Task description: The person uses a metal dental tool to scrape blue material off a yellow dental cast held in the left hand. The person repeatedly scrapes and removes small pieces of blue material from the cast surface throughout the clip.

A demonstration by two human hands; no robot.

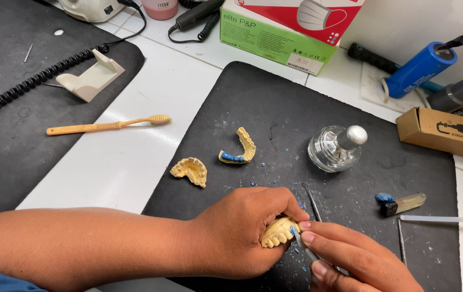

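Tooth model (278, 231), a yellow plaster cast, sits low on the dark mat (274, 103) on the white table (134, 162), gripped in the left hand (242, 230). That forearm lies flat across the table from the left edge, fingers curled round the cast with the teeth facing right. The right hand (350, 259) comes in from the lower right, fingers pinched on a thin metal tool (303, 247) whose blue-smeared tip touches the teeth. Two more yellow casts (191, 171) (240, 147) lie further up the mat, near a glass burner (335, 148).
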